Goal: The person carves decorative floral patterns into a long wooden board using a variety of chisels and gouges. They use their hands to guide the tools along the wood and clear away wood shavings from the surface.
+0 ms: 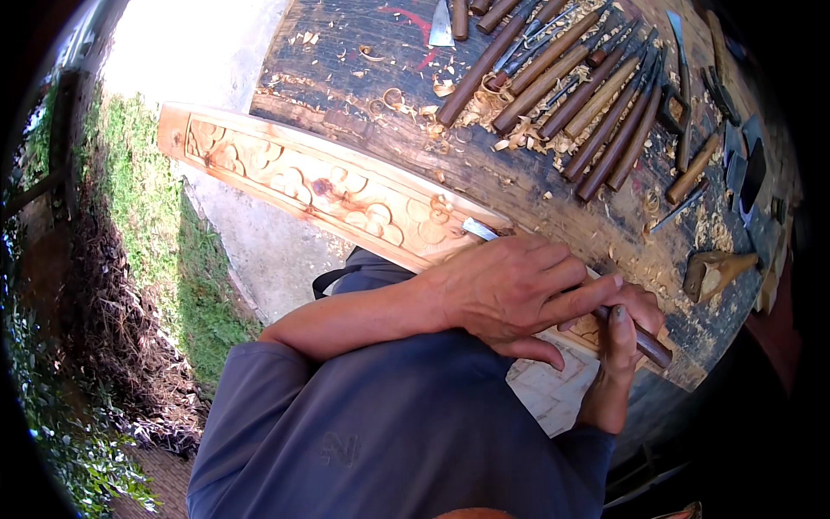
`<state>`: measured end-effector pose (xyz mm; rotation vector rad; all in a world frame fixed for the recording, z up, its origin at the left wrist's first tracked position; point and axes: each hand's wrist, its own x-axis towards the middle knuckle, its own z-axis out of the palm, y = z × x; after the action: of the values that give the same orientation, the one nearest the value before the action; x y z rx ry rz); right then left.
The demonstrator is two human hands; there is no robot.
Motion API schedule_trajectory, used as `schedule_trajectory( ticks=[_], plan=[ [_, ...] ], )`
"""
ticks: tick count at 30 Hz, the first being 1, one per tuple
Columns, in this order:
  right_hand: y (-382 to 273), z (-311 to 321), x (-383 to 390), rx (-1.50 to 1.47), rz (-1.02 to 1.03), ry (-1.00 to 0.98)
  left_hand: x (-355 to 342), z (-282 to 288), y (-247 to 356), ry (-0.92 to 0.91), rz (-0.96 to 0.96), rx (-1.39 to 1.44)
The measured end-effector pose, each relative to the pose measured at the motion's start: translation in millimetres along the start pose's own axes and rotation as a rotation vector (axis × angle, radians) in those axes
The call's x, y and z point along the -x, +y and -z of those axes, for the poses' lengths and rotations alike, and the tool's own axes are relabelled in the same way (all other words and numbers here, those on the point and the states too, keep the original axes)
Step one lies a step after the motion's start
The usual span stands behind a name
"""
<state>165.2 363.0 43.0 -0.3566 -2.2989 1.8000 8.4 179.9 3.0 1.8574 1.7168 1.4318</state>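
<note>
A long pale wooden board, carved with flowers and leaves in relief, lies at a slant along the near edge of the workbench, its far left end jutting past it. I hold a wood-carving chisel low over the board, its bright blade touching or nearly touching the carved face. My left hand lies across the chisel's shaft, fingers curled over it and thumb apart; it hides the middle of the tool. Round the dark wooden handle, my right hand is closed, thumb on top.
Many carving chisels with brown handles lie in a row among shavings on the worn workbench. A wooden mallet-like tool rests at the right, near dark flat pieces. Beyond the bench's left side are concrete paving and grass.
</note>
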Motion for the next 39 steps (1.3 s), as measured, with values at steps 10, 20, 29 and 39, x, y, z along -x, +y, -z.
schedule_trajectory(
  ticks=[10, 20, 29, 39],
  plan=[
    [16, -4, 8, -0.075, -0.016, 0.068, 0, 6, 3, -0.048, 0.037, -0.045],
    [21, -9, 11, -0.056, -0.036, 0.082, -1, 11, 7, -0.040, 0.089, -0.065],
    [16, -8, -4, 0.053, 0.163, -0.089, 4, 7, 7, 0.051, 0.012, -0.120],
    [4, -6, 14, 0.133, 0.188, 0.106, 4, 2, -2, 0.018, -0.132, -0.022]
  ],
)
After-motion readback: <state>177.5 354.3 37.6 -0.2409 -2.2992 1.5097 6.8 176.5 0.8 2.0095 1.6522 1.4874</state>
